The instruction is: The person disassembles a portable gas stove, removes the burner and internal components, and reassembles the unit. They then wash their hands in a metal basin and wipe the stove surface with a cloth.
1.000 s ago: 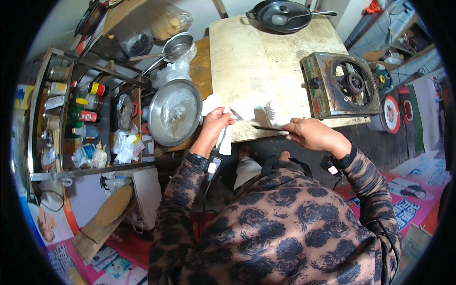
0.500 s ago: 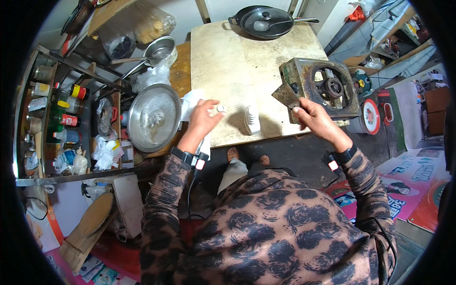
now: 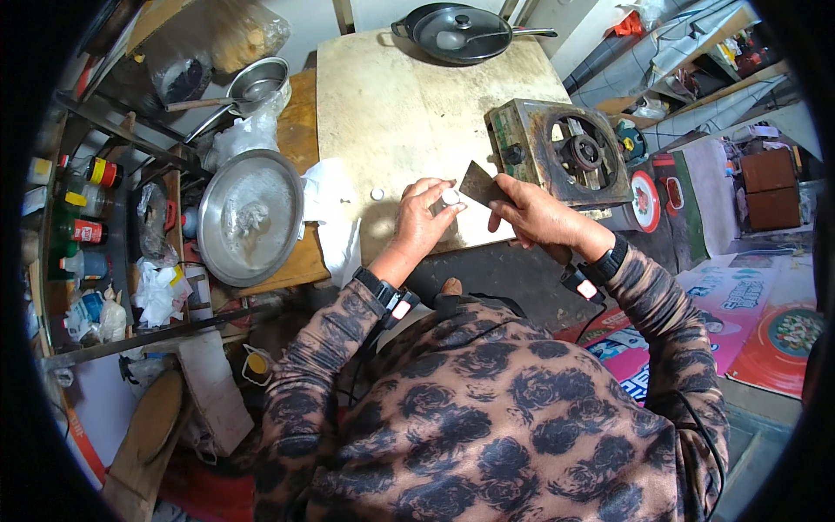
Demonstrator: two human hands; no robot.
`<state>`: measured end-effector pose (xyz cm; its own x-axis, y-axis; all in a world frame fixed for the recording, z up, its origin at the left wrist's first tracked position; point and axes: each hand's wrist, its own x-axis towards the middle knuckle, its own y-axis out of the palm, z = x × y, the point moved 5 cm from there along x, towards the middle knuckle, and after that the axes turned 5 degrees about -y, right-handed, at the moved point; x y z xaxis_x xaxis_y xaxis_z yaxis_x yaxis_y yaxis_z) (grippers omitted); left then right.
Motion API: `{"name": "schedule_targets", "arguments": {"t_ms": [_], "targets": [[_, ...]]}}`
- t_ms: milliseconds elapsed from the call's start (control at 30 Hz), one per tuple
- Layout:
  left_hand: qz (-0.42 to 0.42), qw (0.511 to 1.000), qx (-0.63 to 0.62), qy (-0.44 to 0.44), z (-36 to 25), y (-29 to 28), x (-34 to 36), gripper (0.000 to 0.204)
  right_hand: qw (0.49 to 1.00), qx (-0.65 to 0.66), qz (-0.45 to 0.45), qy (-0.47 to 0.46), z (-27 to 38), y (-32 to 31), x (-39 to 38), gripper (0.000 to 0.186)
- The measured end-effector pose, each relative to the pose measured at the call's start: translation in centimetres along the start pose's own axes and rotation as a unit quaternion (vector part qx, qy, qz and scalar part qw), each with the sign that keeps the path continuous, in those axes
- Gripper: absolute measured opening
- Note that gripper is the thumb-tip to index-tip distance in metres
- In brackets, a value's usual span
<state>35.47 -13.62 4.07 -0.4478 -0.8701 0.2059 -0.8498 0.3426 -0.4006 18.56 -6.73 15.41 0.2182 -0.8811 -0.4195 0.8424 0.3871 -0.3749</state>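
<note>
My left hand (image 3: 417, 224) is closed round a small white bottle, mostly hidden by the fingers. Only its round white top (image 3: 450, 197) shows between thumb and fingers. My right hand (image 3: 544, 216) grips a dark, stained cleaver (image 3: 477, 184), its broad blade pointing up and left beside the bottle top. Whether the blade touches the bottle I cannot tell. Both hands are over the near edge of the pale table board (image 3: 391, 113). A small white round cap (image 3: 377, 194) lies on the board, left of my left hand.
A rusty gas stove (image 3: 565, 152) stands on the right of the board, close to my right hand. A lidded black pan (image 3: 461, 36) sits at the back. On the left are a metal basin (image 3: 250, 217), a saucepan (image 3: 258, 83) and a shelf of bottles.
The cap that my left hand held now lies on the board. That hand has moved right and taken hold of the standing bottle. My right hand has brought the cleaver left, close to it.
</note>
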Motion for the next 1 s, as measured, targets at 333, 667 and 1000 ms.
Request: {"name": "schedule_targets", "arguments": {"t_ms": [333,667,1000], "targets": [[-0.012,1.0,0.003,-0.007,0.2,0.2,-0.3,0.039,0.998,0.025,0.003,0.06,-0.3,1.7,1.3,0.02],[-0.038,0.998,0.027,-0.031,-1.1,0.1,-0.3,0.035,0.993,-0.018,0.003,0.113,0.4,1.3,2.9,0.025],[-0.008,0.999,0.015,-0.049,0.0,0.2,-0.2,0.037,0.993,-0.019,0.069,0.098,0.7,0.2,3.6,0.029]]}}
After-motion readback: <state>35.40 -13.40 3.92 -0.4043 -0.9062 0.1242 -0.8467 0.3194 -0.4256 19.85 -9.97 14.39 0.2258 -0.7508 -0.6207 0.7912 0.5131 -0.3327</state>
